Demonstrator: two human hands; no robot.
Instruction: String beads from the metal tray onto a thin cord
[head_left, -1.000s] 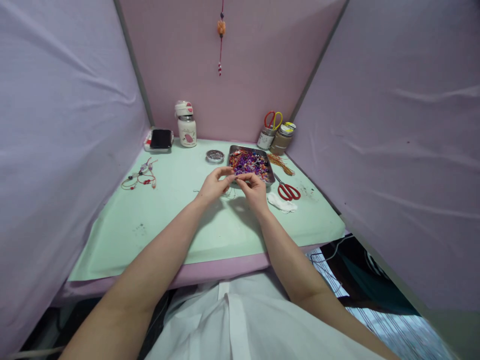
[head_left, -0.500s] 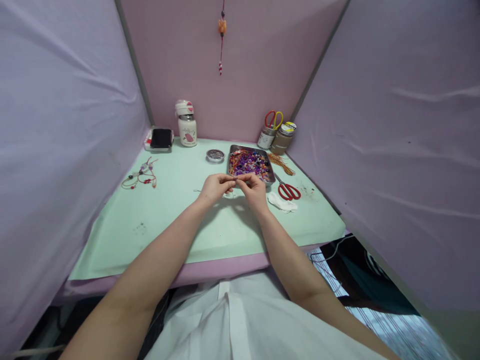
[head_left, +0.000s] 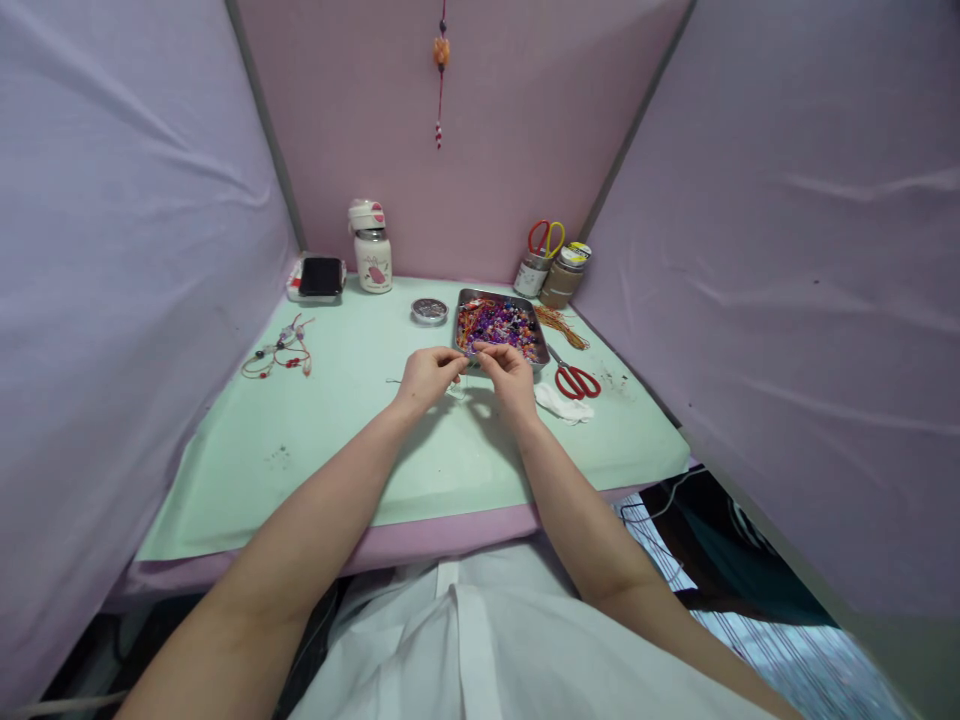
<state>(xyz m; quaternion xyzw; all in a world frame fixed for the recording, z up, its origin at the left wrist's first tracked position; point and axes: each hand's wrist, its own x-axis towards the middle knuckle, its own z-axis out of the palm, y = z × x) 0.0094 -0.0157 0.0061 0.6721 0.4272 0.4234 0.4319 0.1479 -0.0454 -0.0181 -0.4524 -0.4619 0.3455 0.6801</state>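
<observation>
My left hand [head_left: 429, 376] and my right hand [head_left: 509, 372] meet over the green mat [head_left: 315, 450], just in front of a metal tray [head_left: 534, 357] full of purple, orange and dark beads. Both hands are closed in a pinch, fingertips almost touching each other. A thin thread trails from my left hand onto the mat; what the right fingers pinch is too small to name.
Red scissors [head_left: 576, 381] and a white wad [head_left: 562, 403] lie right of the tray. A round tin [head_left: 429, 311], a jar [head_left: 373, 256], a phone [head_left: 320, 277] and two pots with scissors [head_left: 545, 268] stand at the back. Beaded strings [head_left: 279, 352] lie at left. Cloth walls close in.
Both hands have shifted slightly away from me towards the tray's near edge, and the left fingers have closed tighter into the pinch.
</observation>
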